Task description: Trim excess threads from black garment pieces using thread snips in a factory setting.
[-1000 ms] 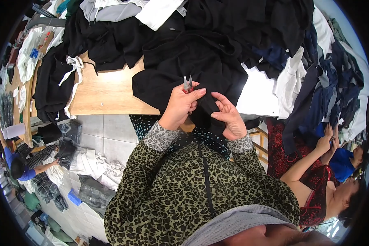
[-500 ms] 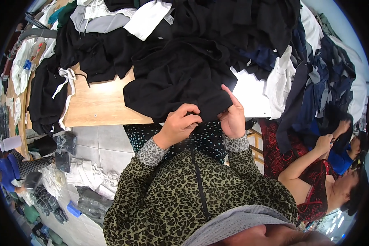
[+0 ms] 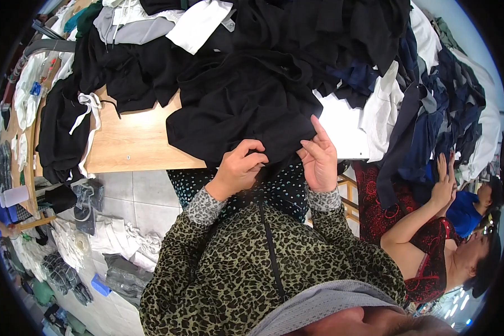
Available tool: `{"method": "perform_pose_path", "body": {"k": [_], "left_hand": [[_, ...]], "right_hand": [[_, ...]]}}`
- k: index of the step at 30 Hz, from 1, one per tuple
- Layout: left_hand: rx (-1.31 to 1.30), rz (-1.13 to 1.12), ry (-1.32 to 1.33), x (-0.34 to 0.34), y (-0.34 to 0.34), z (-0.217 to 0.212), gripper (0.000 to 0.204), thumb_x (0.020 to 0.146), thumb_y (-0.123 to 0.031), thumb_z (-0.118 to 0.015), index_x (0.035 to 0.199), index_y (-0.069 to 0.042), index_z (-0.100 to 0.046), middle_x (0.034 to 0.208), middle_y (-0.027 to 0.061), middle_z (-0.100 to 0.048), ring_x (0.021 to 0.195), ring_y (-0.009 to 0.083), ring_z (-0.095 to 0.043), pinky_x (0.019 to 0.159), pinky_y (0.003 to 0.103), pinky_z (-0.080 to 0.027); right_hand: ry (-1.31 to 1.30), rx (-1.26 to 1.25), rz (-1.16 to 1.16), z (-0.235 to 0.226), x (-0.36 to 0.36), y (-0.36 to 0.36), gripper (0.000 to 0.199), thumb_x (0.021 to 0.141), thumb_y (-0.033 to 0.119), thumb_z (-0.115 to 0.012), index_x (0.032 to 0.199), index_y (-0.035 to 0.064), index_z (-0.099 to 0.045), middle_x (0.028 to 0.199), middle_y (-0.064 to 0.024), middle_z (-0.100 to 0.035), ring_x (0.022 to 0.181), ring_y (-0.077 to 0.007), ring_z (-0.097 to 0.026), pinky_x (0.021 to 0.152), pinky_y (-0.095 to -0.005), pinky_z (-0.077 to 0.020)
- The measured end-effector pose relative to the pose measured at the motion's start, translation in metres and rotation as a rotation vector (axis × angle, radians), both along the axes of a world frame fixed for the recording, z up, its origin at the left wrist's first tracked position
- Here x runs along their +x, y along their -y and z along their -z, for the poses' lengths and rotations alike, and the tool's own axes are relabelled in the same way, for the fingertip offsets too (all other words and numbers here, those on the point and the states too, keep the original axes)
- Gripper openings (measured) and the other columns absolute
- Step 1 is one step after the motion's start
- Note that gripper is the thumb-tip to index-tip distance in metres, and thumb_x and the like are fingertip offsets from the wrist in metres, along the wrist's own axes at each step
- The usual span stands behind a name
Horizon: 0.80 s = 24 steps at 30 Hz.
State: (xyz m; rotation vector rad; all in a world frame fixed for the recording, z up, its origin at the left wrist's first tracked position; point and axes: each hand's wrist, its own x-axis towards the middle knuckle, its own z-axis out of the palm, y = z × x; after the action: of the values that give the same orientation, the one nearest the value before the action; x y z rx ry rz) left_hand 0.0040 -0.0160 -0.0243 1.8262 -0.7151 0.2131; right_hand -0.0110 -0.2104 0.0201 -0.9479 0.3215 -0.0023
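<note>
One black garment: lies rumpled on the worktop, in front of the person, its near edge reaching over toward the lap.
Left hand: at that near edge, fingers curled in toward the palm; from where I stand I cannot tell what, if anything, they have hold of.
Right hand: by the garment's right side, loosely open, one finger stretched upward and the others bent, with nothing I can see gripped in them.
Far side: a heap of black clothes, with a white cloth and a grey garment to its left.
Worktop's left end: another black garment, a white strip beside it.
To the right: navy clothes piled up, and a neighbour in red and black sitting near.
</note>
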Motion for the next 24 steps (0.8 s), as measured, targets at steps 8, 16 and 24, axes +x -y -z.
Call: {"method": "perform_pose_path", "body": {"k": [8, 16, 24], "left_hand": [[0.021, -0.023, 0.045, -0.0002, -0.0022, 0.0032, 0.024, 0.059, 0.009, -0.063, 0.079, -0.005, -0.06, 0.093, 0.0065, -0.056, 0.065, 0.0209, -0.059, 0.053, 0.028, -0.048], [0.037, -0.024, 0.077, -0.0012, -0.0014, 0.0023, 0.026, 0.058, 0.01, -0.062, 0.079, -0.005, -0.061, 0.094, 0.0077, -0.056, 0.058, 0.0181, -0.056, 0.05, 0.027, -0.046], [0.016, -0.023, 0.084, -0.0016, -0.0015, 0.002, 0.024, 0.059, 0.01, -0.062, 0.078, -0.004, -0.062, 0.095, 0.0083, -0.056, 0.051, 0.0159, -0.052, 0.047, 0.027, -0.043]], "right_hand": [[0.001, -0.025, 0.022, -0.0014, -0.0001, -0.0026, 0.069, 0.081, -0.013, -0.05, 0.142, 0.0022, -0.022, 0.119, -0.0093, -0.048, 0.095, -0.0138, -0.056, 0.08, -0.0269, -0.0487], [0.019, -0.111, 0.042, 0.0007, -0.0019, -0.009, 0.081, 0.077, -0.013, -0.055, 0.144, 0.004, -0.012, 0.113, -0.0063, -0.044, 0.08, -0.01, -0.055, 0.069, -0.024, -0.0489], [0.017, -0.139, 0.039, 0.004, -0.0022, -0.0089, 0.086, 0.076, -0.014, -0.056, 0.145, 0.0045, -0.007, 0.108, -0.0044, -0.04, 0.077, -0.0091, -0.054, 0.066, -0.023, -0.0476]]}}
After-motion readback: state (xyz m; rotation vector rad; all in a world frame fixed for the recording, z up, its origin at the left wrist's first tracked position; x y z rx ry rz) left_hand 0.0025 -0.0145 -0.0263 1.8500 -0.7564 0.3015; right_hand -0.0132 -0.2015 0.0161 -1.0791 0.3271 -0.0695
